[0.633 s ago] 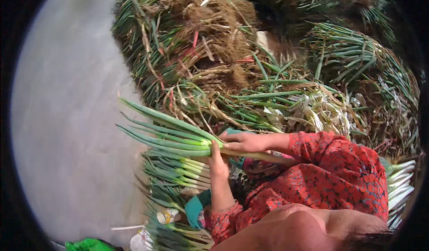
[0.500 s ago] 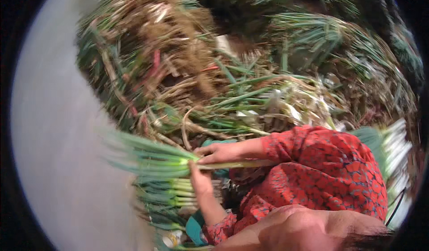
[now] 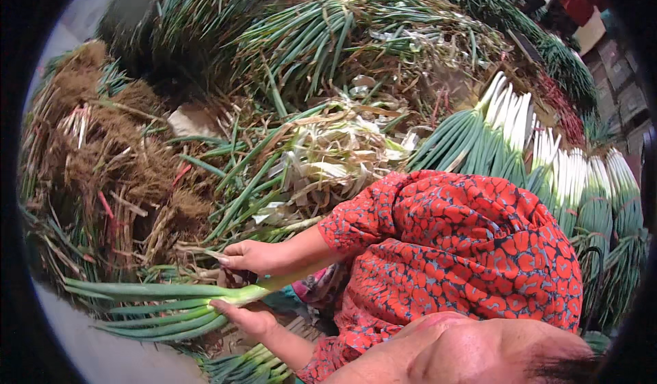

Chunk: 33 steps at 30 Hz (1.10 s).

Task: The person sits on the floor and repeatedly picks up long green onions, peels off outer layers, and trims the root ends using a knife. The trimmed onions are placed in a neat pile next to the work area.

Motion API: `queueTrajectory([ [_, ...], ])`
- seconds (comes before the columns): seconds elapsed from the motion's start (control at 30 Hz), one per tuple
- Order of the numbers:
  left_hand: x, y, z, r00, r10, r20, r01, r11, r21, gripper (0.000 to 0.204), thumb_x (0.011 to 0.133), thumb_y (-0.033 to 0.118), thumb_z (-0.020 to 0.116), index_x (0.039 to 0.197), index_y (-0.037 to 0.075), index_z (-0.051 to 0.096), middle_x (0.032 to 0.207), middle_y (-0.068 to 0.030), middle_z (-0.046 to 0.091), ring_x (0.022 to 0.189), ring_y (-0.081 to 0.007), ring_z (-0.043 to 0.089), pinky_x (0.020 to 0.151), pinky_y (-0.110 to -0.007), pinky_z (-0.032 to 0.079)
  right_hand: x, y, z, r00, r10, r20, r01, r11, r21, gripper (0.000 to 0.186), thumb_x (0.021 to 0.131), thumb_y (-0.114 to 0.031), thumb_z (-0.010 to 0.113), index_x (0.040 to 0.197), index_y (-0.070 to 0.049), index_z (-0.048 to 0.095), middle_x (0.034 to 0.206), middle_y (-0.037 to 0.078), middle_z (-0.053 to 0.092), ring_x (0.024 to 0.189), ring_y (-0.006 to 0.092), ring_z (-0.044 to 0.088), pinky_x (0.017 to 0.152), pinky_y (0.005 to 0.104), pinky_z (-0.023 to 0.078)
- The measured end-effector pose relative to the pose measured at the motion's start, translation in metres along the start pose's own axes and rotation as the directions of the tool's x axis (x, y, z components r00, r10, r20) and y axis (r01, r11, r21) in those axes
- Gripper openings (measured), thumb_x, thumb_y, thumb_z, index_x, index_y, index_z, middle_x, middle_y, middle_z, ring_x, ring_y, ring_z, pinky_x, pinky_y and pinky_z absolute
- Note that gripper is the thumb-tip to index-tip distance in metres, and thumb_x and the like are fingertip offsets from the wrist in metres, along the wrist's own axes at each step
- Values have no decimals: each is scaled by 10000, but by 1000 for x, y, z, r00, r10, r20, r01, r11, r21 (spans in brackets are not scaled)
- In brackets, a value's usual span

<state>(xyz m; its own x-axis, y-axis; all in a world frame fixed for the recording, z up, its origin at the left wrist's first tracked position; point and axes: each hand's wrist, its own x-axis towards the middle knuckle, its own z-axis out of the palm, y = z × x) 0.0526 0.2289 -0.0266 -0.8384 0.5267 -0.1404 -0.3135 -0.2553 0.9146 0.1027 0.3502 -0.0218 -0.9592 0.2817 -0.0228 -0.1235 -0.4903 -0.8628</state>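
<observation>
A green onion (image 3: 168, 294) lies sideways, its green leaves fanned to the left and its pale stalk running back under my right forearm. My left hand (image 3: 248, 318) grips it from below, where the leaves split from the stalk. Just above it, my right hand (image 3: 250, 255) is closed, apart from the leaves, with a thin withered leaf (image 3: 198, 251) at its fingertips. My right forearm hides part of the stalk. More green onions (image 3: 250, 369) lie below my left forearm.
Heaped roots and dry stalks (image 3: 116, 165) rise at the left. Peeled skins (image 3: 342, 148) lie beyond my right arm. Cleaned green onions (image 3: 499, 124) and tied bundles (image 3: 595, 199) stand at the right. Untrimmed green onions (image 3: 321, 32) are piled at the back.
The view has swung to the right, showing the cleaned bundles. My right hand has come away from the leaf fork where both hands met, while my left hand keeps its hold.
</observation>
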Motion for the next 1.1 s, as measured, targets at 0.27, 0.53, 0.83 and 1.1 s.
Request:
queueTrajectory([
  [0.27,33,56,-57,964,229,-133,-263,773,-578,404,846,413,453,820,15,389,581,19,296,494,-60,315,400,-150,268,-28,-29,-74,985,132,-108,-157,948,-276,321,865,-356,455,783,-49,499,571,-37,394,504,73,374,439,242,328],
  [0.53,40,60,-83,937,348,-13,-256,661,-706,560,773,509,491,917,-33,479,617,-8,371,499,-104,341,416,-198,300,-112,-53,-183,964,-144,-225,-232,-33,-972,409,830,-424,432,988,-53,500,828,175,520,755,334,527,670,413,430],
  [0.83,63,72,48,926,343,-157,-377,851,-366,219,786,277,466,787,66,412,607,-2,391,456,-60,358,378,-197,339,-52,-35,-47,944,277,178,12,509,-861,316,816,-273,515,1002,-48,394,765,211,518,708,376,540,603,428,436],
  [1.1,45,71,-20,974,223,47,-180,878,-443,454,797,446,508,1000,42,468,860,-76,530,815,-227,521,756,-383,441,-28,1,-43,956,69,284,213,499,-840,374,820,-220,534,1111,-29,398,622,154,539,531,282,561,495,357,432],
])
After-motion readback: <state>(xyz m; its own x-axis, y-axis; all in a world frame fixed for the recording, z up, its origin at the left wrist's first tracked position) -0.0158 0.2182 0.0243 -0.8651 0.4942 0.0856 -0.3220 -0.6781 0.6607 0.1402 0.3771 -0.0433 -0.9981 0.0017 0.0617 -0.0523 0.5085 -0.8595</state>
